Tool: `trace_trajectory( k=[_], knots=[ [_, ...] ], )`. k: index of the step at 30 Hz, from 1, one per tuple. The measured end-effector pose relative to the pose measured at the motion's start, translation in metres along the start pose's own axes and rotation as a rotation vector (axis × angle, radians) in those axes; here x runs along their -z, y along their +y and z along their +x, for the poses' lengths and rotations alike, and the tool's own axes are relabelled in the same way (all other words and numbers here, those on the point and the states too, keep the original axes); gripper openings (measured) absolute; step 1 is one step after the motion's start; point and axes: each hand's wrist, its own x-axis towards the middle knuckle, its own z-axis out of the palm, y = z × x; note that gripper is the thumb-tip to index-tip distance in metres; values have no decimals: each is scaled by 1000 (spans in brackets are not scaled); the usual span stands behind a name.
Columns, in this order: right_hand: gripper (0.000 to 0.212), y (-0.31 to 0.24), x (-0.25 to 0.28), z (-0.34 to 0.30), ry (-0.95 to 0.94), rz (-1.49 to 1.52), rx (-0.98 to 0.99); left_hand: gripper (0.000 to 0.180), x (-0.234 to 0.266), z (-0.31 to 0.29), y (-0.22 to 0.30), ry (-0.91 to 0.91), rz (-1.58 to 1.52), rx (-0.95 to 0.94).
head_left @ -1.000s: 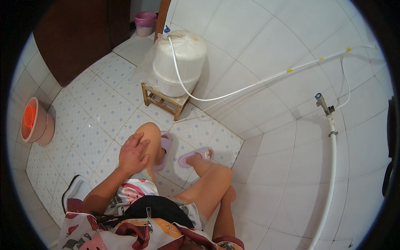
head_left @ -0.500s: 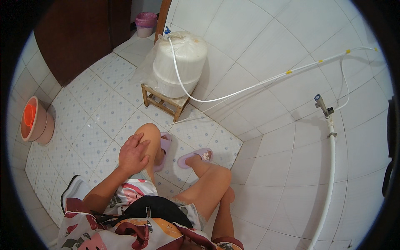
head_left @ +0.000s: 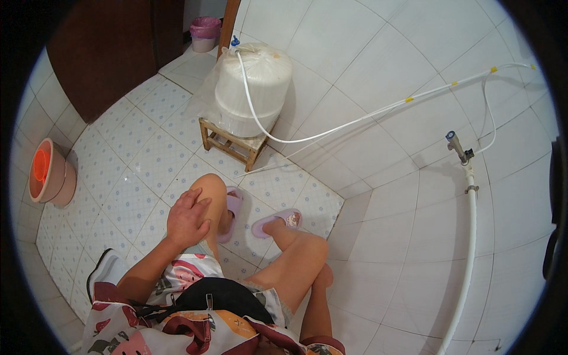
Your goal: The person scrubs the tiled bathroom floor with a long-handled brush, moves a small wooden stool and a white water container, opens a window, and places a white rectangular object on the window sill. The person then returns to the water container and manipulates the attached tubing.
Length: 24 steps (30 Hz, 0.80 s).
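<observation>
My left hand (head_left: pixel 187 220) lies flat on my left thigh just behind the knee, its fingers outstretched and nothing in it. My right hand (head_left: pixel 325 276) rests against the outer side of my right leg (head_left: pixel 296 260); only a small part of it shows, and the fingers are hidden. I am seated, wearing patterned shorts (head_left: pixel 189 267) and a black waist pouch (head_left: pixel 222 302). On my feet are lilac slippers, the left slipper (head_left: pixel 233 216) and the right slipper (head_left: pixel 263 226) planted on the tiles.
Ahead, a white tank (head_left: pixel 254 89) wrapped in clear plastic stands on a wooden stool (head_left: pixel 251 160). A white tube (head_left: pixel 331 139) runs from it along the wall to a metal valve (head_left: pixel 455 147) on a pipe. Pink bucket (head_left: pixel 62 177) at left; brown door (head_left: pixel 106 59) and bin (head_left: pixel 204 44) beyond.
The view has shifted very slightly. Both hands stay where they were, and nothing has been picked up or let go.
</observation>
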Motion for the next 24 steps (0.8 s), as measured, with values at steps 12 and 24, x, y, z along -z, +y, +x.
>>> trace_trajectory(
  k=[12, 24],
  knots=[
    [37, 15, -26, 16, 75, -13, 88, 48, 1, -1, 1, 29, -1, -16],
    [17, 7, -15, 5, 148, 28, 58, 51, -1, 5, 8, -44, 11, 12]
  ],
)
